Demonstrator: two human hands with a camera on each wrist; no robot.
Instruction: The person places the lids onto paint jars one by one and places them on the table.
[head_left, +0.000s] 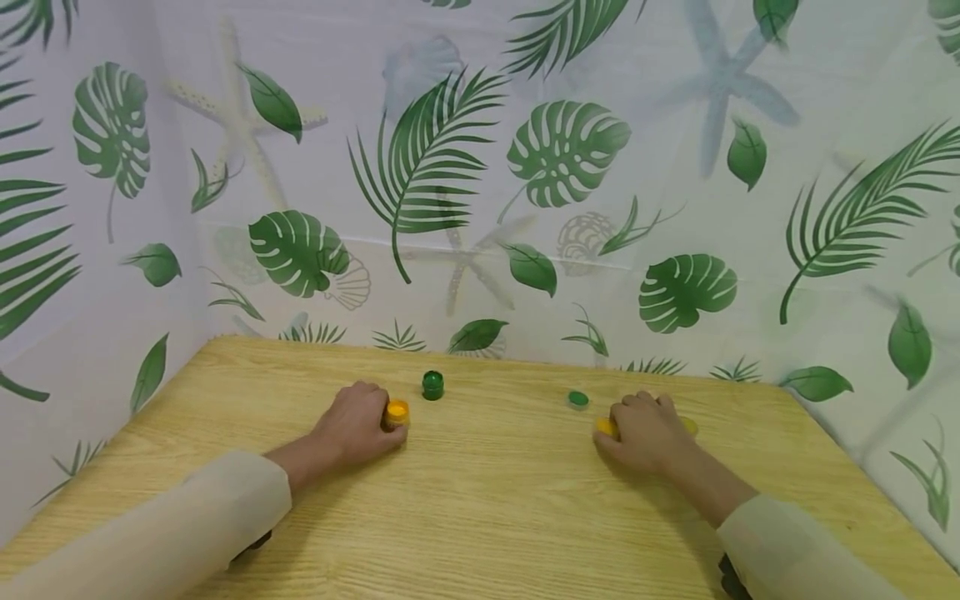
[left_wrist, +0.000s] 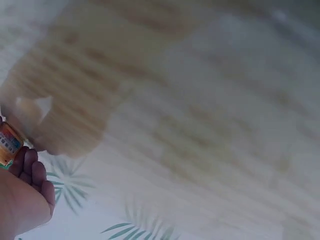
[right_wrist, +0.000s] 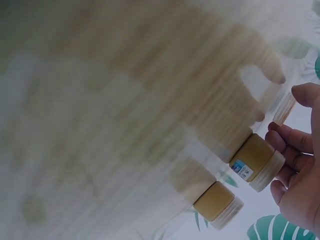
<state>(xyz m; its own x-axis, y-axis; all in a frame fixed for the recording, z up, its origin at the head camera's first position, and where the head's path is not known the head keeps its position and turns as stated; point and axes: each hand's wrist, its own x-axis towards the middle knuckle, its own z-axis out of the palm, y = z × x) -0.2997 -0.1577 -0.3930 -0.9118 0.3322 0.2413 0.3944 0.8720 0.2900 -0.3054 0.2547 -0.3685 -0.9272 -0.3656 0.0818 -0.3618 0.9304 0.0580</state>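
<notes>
Near the green jar (head_left: 432, 385), the left hand (head_left: 358, 422) grips an orange jar (head_left: 397, 413); well right of that green jar, the right hand (head_left: 648, 433) pinches an orange lid (head_left: 605, 428).

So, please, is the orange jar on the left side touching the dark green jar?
Apart. The head view shows it plainly: a strip of bare table separates the orange jar from the green jar.

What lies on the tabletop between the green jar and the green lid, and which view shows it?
Only bare wooden tabletop lies between the green jar and the green lid; the head view shows this.
</notes>
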